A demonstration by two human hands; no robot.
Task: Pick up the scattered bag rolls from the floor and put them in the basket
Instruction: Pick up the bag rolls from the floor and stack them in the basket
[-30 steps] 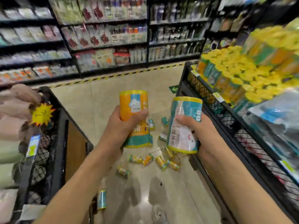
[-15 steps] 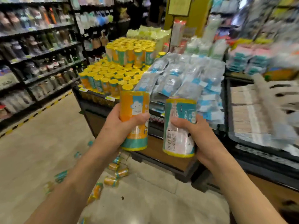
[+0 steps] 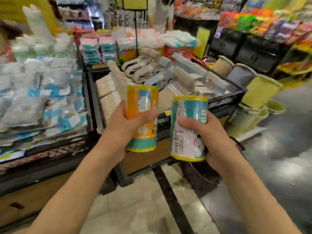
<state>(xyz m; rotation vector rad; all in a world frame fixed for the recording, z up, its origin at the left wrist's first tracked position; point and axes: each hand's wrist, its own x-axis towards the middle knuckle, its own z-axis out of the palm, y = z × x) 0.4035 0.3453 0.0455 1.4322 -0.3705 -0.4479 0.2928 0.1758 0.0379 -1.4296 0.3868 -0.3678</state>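
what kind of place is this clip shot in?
Most likely a retail shop aisle: a black display bin piled with packaged goods, stacks of packets on the left, and colourful stocked shelving at the back right.

Blurred packets [image 3: 40, 98] fill black display bins [image 3: 91, 102]; tubs [image 3: 260, 93], perhaps buckets, stand right.

The view has swung further to the right: the small bag rolls scattered on the floor and the yellow-topped stack of rolls on the display are gone from sight. In their place stand a black wire display bin of beige and grey flat packs [image 3: 168, 76] and green fabric-wrapped tubs [image 3: 260, 92] on the dark glossy floor [image 3: 278, 166]. The picture is now more blurred.
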